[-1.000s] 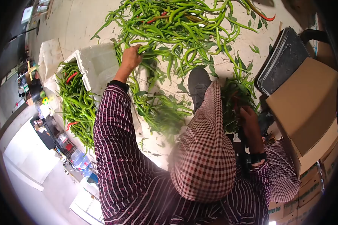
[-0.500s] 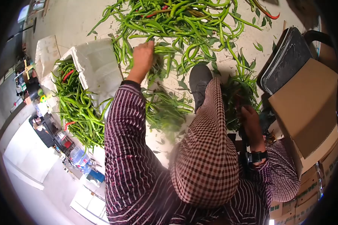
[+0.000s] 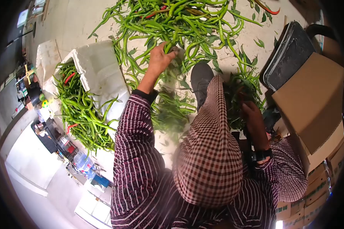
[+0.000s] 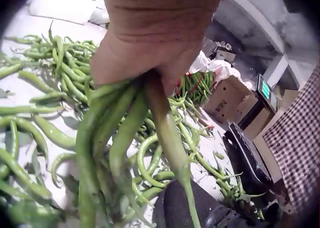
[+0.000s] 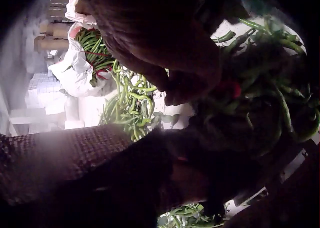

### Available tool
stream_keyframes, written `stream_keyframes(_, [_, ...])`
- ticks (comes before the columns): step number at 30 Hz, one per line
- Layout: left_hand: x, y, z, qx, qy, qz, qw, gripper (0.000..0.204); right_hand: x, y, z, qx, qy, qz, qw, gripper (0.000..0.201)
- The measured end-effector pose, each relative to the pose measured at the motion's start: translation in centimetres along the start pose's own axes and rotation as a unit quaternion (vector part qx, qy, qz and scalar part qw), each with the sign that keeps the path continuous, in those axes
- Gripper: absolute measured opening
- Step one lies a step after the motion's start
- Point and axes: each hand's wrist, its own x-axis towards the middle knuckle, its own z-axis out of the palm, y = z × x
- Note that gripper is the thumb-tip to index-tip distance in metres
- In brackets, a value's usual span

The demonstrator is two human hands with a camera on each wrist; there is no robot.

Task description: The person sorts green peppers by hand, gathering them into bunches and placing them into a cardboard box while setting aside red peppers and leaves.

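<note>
To the left of the left hand, a white foam box is seen with a heap of peppers crowded at its opening, mostly green, with a few red ones among them. Beyond the right hand, an open cardboard box is seen with its flaps spread; its contents cannot be made out. A white sack filled with green peppers and some red is shown in the right wrist view. Several green peppers are gripped in a bunch by the left hand, the fingers closed around their upper ends and the lower ends left hanging. The right hand is held beside a shaded pile of peppers and leaves; whether anything is pinched by it cannot be told. Ahead of the hands, loose peppers are strewn over the pale floor, and a dark shoe is planted between the hands.
</note>
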Motion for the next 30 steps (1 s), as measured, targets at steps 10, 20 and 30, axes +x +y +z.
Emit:
stream_keyframes(10, [1.1, -0.6, 10.8, 0.314, 0.173, 0.09, 0.929, 0.044, 1.1, 1.1, -1.1, 0.011, -0.005, 0.007, 1.0, 0.029])
stream_keyframes(20, [0.7, -2.7, 3.7, 0.135, 0.258, -0.03, 0.956, 0.048, 1.8, 1.7, -1.7, 0.035, -0.005, 0.008, 0.999, 0.027])
stream_keyframes(30, [-0.1, -0.1, 1.8, -0.064, 0.158, -0.1, 0.98, 0.03, 0.5, 0.5, -0.9, 0.065, -0.014, -0.037, 0.997, 0.025])
